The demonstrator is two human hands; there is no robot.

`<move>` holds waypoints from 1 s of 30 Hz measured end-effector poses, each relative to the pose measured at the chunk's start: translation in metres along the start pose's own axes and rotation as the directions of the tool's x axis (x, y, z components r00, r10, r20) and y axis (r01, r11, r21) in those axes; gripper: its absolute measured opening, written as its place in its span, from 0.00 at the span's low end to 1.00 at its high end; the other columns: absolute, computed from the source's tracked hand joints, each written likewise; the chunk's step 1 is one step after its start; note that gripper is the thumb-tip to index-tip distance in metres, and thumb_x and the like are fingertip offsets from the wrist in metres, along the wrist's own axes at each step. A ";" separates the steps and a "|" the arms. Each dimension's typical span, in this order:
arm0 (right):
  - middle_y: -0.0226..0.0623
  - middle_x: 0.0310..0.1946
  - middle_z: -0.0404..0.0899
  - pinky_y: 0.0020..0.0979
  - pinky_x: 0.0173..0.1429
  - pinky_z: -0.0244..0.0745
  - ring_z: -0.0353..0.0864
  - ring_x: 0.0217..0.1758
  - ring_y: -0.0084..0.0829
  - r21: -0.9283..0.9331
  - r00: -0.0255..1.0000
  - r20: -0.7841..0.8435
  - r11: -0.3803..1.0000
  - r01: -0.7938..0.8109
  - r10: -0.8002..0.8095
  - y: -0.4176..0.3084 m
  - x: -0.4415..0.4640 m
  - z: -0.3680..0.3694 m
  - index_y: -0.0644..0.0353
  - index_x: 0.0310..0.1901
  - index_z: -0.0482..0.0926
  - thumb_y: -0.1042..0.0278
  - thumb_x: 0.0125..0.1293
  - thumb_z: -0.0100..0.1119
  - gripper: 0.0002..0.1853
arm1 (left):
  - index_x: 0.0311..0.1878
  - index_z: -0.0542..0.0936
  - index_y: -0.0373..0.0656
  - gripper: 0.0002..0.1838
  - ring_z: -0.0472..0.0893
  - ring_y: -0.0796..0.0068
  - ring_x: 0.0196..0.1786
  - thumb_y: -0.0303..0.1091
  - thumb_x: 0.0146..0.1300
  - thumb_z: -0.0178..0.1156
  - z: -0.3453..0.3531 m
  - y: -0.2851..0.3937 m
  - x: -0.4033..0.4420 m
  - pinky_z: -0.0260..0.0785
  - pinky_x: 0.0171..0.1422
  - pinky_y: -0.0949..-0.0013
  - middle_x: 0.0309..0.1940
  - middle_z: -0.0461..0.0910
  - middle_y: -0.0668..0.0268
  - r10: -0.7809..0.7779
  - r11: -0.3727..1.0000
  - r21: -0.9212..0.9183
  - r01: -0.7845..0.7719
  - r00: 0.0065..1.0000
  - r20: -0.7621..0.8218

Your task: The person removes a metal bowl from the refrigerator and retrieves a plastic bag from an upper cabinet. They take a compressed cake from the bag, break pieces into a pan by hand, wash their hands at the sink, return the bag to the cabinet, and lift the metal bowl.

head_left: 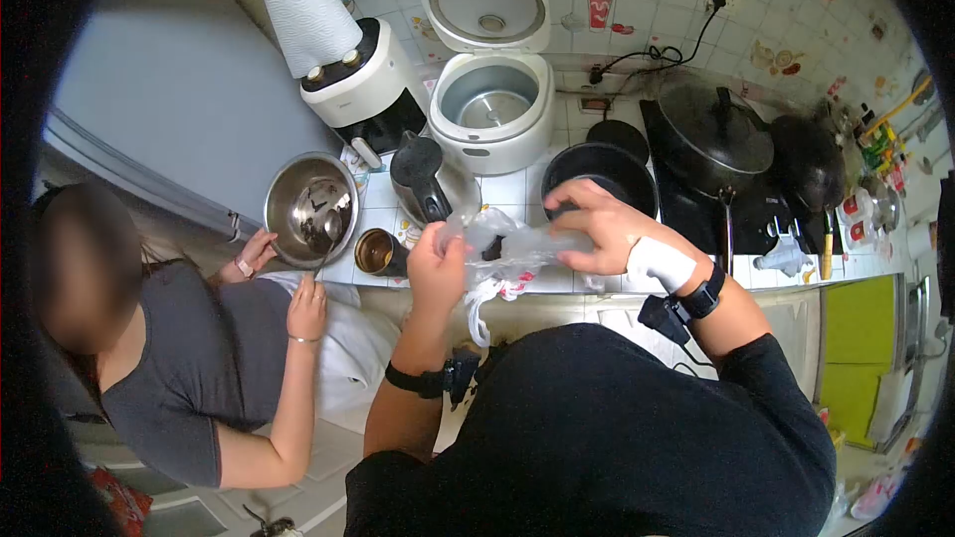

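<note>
A thin clear plastic bag (527, 247) stretches between my two hands above the counter's front edge. My left hand (436, 267) is closed on its left end. At the other end, my right hand (595, 229) grips the bag low down, with its upper fingers bent and raised over a black pot (612, 171). Something dark shows through the bag, too unclear to name. White plastic with red print (489, 296) hangs below. An electric kettle (423, 174) stands just behind my left hand, and a brown-rimmed cup (376, 252) is left of it.
A co-worker at the left holds a metal bowl (288, 171) and a spoon (331, 229). Behind stand an open rice cooker (476, 144) and a white appliance (373, 89) topped by a paper towel roll (310, 15). Right, a lidded pan (711, 134) sits on the stove.
</note>
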State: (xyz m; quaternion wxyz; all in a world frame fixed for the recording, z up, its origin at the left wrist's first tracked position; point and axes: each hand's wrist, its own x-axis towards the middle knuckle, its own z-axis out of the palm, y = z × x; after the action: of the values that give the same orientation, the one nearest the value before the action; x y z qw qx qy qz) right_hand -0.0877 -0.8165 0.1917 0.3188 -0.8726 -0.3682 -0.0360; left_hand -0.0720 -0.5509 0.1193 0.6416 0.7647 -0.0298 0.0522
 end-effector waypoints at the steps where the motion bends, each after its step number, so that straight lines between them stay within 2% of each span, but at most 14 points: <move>1: 0.46 0.48 0.74 0.37 0.59 0.68 0.73 0.53 0.45 0.042 0.983 -0.145 0.991 0.124 -0.116 -0.011 0.008 -0.001 0.65 0.41 0.80 0.69 0.55 0.57 0.13 | 0.44 0.76 0.36 0.09 0.77 0.83 0.29 0.25 0.61 0.55 0.001 0.002 -0.003 0.69 0.35 0.77 0.29 0.82 0.66 -0.005 1.000 0.003 0.005 1.000 0.006; 3: 0.48 0.43 0.77 0.38 0.53 0.72 0.77 0.47 0.46 0.324 0.987 -0.081 0.933 0.158 -0.139 -0.013 0.030 0.016 0.65 0.42 0.79 0.73 0.60 0.54 0.11 | 0.43 0.75 0.36 0.07 0.79 0.79 0.35 0.28 0.67 0.53 0.002 0.005 -0.007 0.69 0.41 0.75 0.29 0.78 0.66 -0.023 0.997 -0.071 0.028 0.996 0.081; 7: 0.53 0.40 0.78 0.42 0.46 0.74 0.80 0.42 0.48 0.206 0.979 0.185 0.978 0.047 -0.086 0.017 0.048 0.082 0.67 0.42 0.78 0.72 0.61 0.53 0.10 | 0.44 0.73 0.36 0.06 0.79 0.77 0.36 0.28 0.68 0.51 0.013 -0.007 -0.008 0.69 0.43 0.73 0.28 0.76 0.67 0.098 0.969 -0.225 -0.103 0.995 -0.034; 9: 0.55 0.40 0.78 0.43 0.45 0.74 0.80 0.41 0.48 0.120 0.943 0.333 0.992 -0.041 -0.002 0.026 0.040 0.099 0.68 0.41 0.78 0.73 0.60 0.54 0.11 | 0.45 0.73 0.37 0.06 0.78 0.76 0.35 0.28 0.69 0.51 0.014 -0.007 -0.013 0.70 0.43 0.72 0.27 0.75 0.67 0.053 0.948 -0.291 -0.129 0.966 -0.255; 11: 0.58 0.27 0.79 0.46 0.43 0.74 0.81 0.36 0.51 -0.092 0.856 0.497 0.990 -0.109 0.140 0.036 0.019 0.105 0.68 0.40 0.77 0.69 0.58 0.53 0.12 | 0.44 0.73 0.38 0.05 0.76 0.77 0.34 0.27 0.67 0.51 0.008 -0.009 -0.014 0.69 0.44 0.73 0.31 0.75 0.67 -0.056 0.940 -0.334 -0.068 0.935 -0.349; 13: 0.62 0.33 0.78 0.45 0.43 0.75 0.81 0.39 0.54 -0.138 0.875 0.441 0.979 -0.152 0.198 0.027 0.009 0.109 0.69 0.50 0.74 0.63 0.61 0.54 0.20 | 0.46 0.73 0.38 0.08 0.75 0.78 0.36 0.29 0.67 0.54 -0.004 -0.022 -0.014 0.70 0.43 0.75 0.35 0.76 0.65 -0.007 0.970 -0.221 -0.102 0.897 -0.443; 16: 0.60 0.49 0.74 0.42 0.43 0.77 0.80 0.44 0.56 -0.382 0.790 0.481 0.902 -0.200 0.379 0.003 0.016 0.093 0.62 0.69 0.54 0.49 0.67 0.51 0.36 | 0.50 0.72 0.38 0.12 0.74 0.79 0.38 0.28 0.64 0.57 -0.008 -0.022 -0.018 0.69 0.45 0.75 0.38 0.75 0.65 -0.027 0.965 -0.247 -0.086 0.908 -0.419; 21: 0.53 0.49 0.74 0.41 0.45 0.78 0.80 0.47 0.47 -0.474 0.779 0.416 0.843 -0.255 0.470 0.012 0.026 0.107 0.59 0.68 0.60 0.60 0.64 0.51 0.31 | 0.56 0.68 0.39 0.26 0.73 0.74 0.46 0.25 0.55 0.64 -0.015 0.013 -0.026 0.68 0.50 0.72 0.45 0.73 0.63 -0.064 0.969 -0.248 0.015 0.980 -0.191; 23: 0.51 0.50 0.74 0.42 0.45 0.78 0.79 0.49 0.47 -0.618 0.825 0.428 0.786 -0.031 0.369 0.005 0.025 0.112 0.62 0.58 0.72 0.60 0.64 0.50 0.23 | 0.59 0.65 0.39 0.31 0.73 0.65 0.51 0.22 0.51 0.65 -0.012 0.059 -0.042 0.69 0.52 0.64 0.49 0.71 0.59 0.235 0.845 0.525 -0.103 0.953 -0.193; 24: 0.51 0.50 0.74 0.42 0.45 0.78 0.79 0.49 0.47 -0.618 0.825 0.429 0.786 -0.030 0.369 0.007 0.024 0.113 0.62 0.58 0.72 0.60 0.64 0.50 0.23 | 0.59 0.65 0.39 0.31 0.73 0.65 0.51 0.22 0.51 0.65 -0.012 0.067 -0.046 0.69 0.52 0.64 0.49 0.71 0.59 0.235 0.845 0.524 -0.102 0.952 -0.194; 26: 0.50 0.49 0.76 0.42 0.46 0.77 0.78 0.50 0.50 -0.490 0.891 0.453 0.827 0.275 -0.028 0.014 0.022 0.120 0.64 0.47 0.78 0.61 0.64 0.49 0.17 | 0.57 0.65 0.37 0.28 0.76 0.55 0.46 0.20 0.52 0.61 -0.012 0.075 -0.052 0.69 0.51 0.60 0.43 0.74 0.54 0.668 0.642 0.530 -0.554 0.744 -0.032; 27: 0.50 0.49 0.76 0.42 0.46 0.77 0.78 0.50 0.50 -0.490 0.891 0.453 0.827 0.277 -0.030 0.024 0.020 0.127 0.64 0.47 0.78 0.61 0.64 0.49 0.17 | 0.57 0.65 0.37 0.28 0.76 0.55 0.46 0.20 0.52 0.61 -0.008 0.073 -0.051 0.69 0.51 0.60 0.43 0.74 0.54 0.669 0.641 0.532 -0.554 0.743 -0.032; 29: 0.47 0.46 0.77 0.43 0.42 0.77 0.81 0.43 0.45 -0.342 0.882 0.302 0.823 0.453 -0.360 0.036 0.017 0.136 0.65 0.48 0.77 0.67 0.63 0.47 0.16 | 0.54 0.65 0.37 0.21 0.79 0.54 0.40 0.20 0.56 0.53 0.005 0.056 -0.045 0.70 0.49 0.59 0.37 0.78 0.53 0.449 0.787 0.218 -0.577 0.779 0.438; 30: 0.46 0.45 0.78 0.43 0.41 0.77 0.82 0.40 0.44 -0.302 0.854 0.239 0.801 0.517 -0.462 0.036 0.017 0.136 0.65 0.49 0.76 0.70 0.62 0.47 0.16 | 0.54 0.65 0.37 0.21 0.79 0.54 0.40 0.20 0.56 0.53 0.010 0.039 -0.041 0.70 0.49 0.59 0.37 0.78 0.53 0.450 0.787 0.221 -0.577 0.780 0.435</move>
State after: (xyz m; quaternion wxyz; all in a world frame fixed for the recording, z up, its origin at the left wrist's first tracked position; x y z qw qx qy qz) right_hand -0.0751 -0.7456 0.0693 0.1060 -0.7904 -0.5921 -0.1158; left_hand -0.1168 -0.5682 0.1507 0.4425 0.8217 -0.3474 0.0914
